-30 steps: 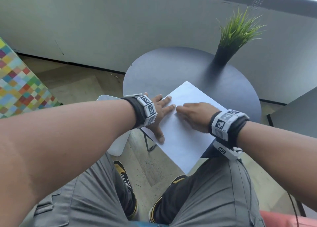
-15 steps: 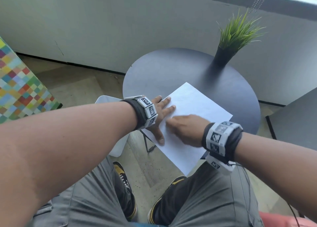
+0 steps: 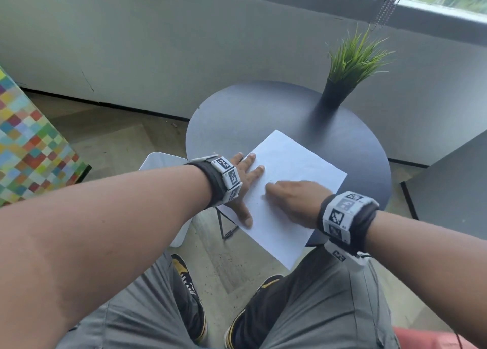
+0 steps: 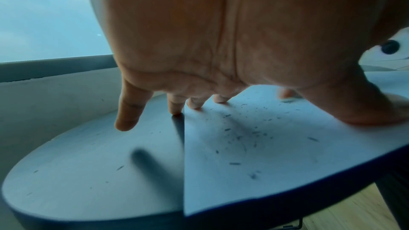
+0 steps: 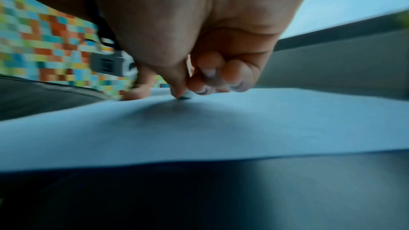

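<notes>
A white sheet of paper (image 3: 295, 164) lies on the round dark table (image 3: 250, 111), and its near corner hangs over the table's edge. My left hand (image 3: 246, 180) lies flat with fingers spread on the sheet's left edge; the thumb presses the paper (image 4: 265, 155) and the little finger rests on the bare table (image 4: 88, 172). My right hand (image 3: 290, 198) sits on the middle of the sheet, close to the left hand. Its fingers (image 5: 208, 74) are curled under, and their tips press down on the paper (image 5: 199, 128). Neither hand holds anything.
A green grass plant in a black vase (image 3: 340, 93) stands at the table's far side. A white stool (image 3: 163, 164) is left of the table, a colourful checkered block (image 3: 29, 148) farther left, a grey surface (image 3: 453, 185) to the right. My knees are below.
My right hand has slid across the paper toward me, with its wrist drawing back. The left hand has stayed pressed on the sheet's left edge.
</notes>
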`<state>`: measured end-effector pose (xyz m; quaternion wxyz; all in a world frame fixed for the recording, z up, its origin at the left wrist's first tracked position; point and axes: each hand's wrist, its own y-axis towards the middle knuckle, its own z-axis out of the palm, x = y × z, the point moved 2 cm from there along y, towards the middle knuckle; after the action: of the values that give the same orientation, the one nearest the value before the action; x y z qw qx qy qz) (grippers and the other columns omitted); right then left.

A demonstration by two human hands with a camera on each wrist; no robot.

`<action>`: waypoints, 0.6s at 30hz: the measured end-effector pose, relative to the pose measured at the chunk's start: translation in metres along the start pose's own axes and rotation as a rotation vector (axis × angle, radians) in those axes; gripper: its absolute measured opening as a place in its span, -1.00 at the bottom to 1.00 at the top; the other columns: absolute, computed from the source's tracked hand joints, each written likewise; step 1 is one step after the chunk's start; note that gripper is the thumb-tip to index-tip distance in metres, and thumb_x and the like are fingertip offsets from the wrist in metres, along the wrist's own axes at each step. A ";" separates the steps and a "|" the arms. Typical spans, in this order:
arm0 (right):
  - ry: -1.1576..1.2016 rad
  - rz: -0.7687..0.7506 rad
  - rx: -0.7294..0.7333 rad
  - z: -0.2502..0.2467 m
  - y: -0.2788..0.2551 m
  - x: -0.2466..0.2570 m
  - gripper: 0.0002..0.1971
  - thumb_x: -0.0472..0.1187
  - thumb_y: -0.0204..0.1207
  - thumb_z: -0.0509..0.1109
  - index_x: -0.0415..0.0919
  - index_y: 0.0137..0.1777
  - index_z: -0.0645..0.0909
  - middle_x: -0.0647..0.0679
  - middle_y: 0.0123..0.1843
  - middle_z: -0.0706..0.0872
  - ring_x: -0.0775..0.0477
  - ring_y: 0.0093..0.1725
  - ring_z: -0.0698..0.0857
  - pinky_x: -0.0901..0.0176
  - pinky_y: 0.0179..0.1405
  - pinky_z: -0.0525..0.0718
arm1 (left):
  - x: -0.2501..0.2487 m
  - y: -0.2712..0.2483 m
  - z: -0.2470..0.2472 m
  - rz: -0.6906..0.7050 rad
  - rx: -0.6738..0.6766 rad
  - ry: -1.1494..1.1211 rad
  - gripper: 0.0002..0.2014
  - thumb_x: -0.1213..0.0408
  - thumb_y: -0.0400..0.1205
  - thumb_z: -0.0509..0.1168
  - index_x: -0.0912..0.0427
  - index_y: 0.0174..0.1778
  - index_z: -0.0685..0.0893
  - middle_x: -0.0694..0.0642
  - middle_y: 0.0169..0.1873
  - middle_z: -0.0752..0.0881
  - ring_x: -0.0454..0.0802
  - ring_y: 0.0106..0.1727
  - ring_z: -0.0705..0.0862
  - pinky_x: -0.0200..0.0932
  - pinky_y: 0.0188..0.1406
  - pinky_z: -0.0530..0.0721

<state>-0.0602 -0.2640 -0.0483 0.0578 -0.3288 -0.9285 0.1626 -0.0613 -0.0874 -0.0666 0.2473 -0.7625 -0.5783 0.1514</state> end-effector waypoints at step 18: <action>0.000 -0.077 0.063 0.005 -0.002 0.012 -0.89 -0.11 0.67 0.10 -0.04 0.15 0.33 -0.04 -0.03 0.52 -0.18 -0.19 0.52 -0.07 -0.19 0.60 | -0.004 -0.008 0.000 -0.042 0.000 -0.001 0.42 -0.63 0.14 0.38 -0.20 0.71 -0.36 0.05 0.73 -0.37 0.22 0.75 -0.24 0.71 0.45 0.10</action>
<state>-0.0721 -0.2592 -0.0526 0.0741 -0.2910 -0.9349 0.1893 -0.0690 -0.0895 -0.0625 0.2499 -0.7503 -0.5942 0.1465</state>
